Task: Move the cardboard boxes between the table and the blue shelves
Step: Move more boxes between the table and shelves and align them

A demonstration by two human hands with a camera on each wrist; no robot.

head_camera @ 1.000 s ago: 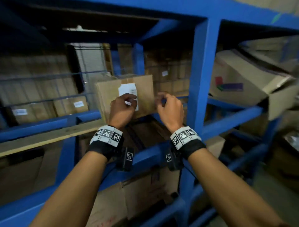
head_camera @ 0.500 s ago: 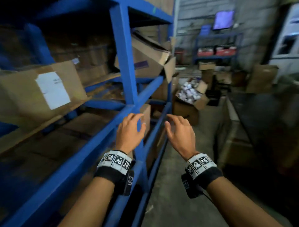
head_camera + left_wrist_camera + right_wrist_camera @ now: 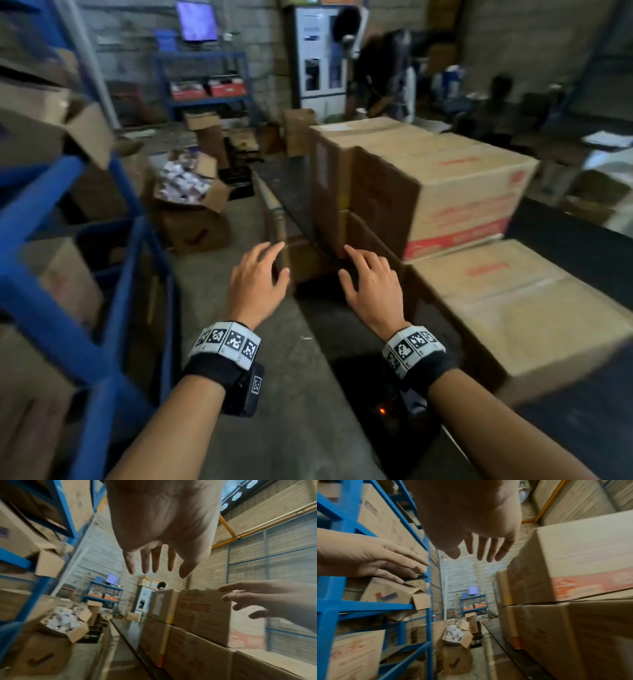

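Observation:
Both hands hang empty over the aisle floor, fingers spread. My left hand (image 3: 260,274) is near the dark table's (image 3: 294,192) corner; my right hand (image 3: 366,277) is just short of the stacked cardboard boxes. A box with red print (image 3: 455,202) lies on top of a lower flat box (image 3: 520,308). Another tall box (image 3: 329,178) stands behind them on the table. The blue shelves (image 3: 68,308) run along the left, holding cardboard boxes (image 3: 388,592). In the wrist views each hand (image 3: 154,561) (image 3: 481,550) shows straight fingers holding nothing.
An open box of white items (image 3: 188,192) sits on another box on the floor ahead. More boxes (image 3: 205,133) stand further back near a small blue rack (image 3: 205,82) with a monitor. A person (image 3: 383,68) stands at the back by a white cabinet.
My hands let go of the labelled box on the blue shelf and drew back empty. My view swung right from the shelves to the table with its stacked boxes.

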